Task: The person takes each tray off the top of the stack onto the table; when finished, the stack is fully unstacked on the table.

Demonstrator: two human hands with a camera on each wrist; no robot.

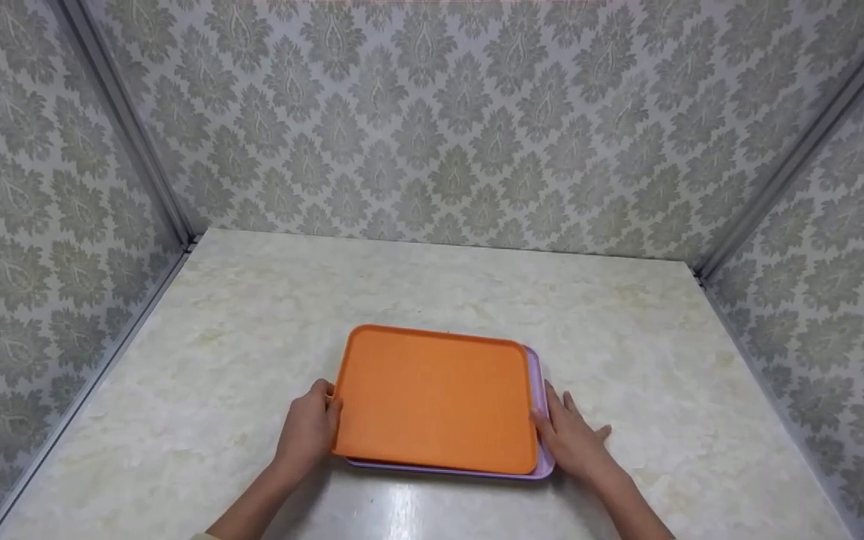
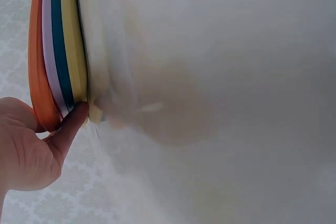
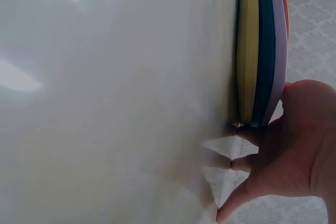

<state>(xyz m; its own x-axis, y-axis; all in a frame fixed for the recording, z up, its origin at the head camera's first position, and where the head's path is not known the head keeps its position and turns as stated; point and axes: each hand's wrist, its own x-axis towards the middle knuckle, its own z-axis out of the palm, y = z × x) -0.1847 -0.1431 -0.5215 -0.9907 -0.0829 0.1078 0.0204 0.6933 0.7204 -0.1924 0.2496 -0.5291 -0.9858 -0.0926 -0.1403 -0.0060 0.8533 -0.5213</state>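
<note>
A stack of rectangular trays lies on the table: an orange tray [image 1: 436, 405] on top, a lilac tray [image 1: 544, 459] under it, then a teal tray [image 2: 59, 40] and a yellow tray [image 2: 74, 40] at the bottom. The orange one sits shifted to the left, so the lilac rim shows along the right and front. My left hand [image 1: 308, 429] grips the stack's left edge, thumb at the orange rim and a finger reaching down to the yellow tray. At the right edge, my right hand [image 1: 580, 442] rests its thumb against the rims, with its other fingers spread down to the table.
The pale marbled table [image 1: 267, 300] reflects light near its front. Patterned wall panels [image 1: 417, 127] close off the back and both sides, joined by grey metal posts [image 1: 121, 112] at the corners.
</note>
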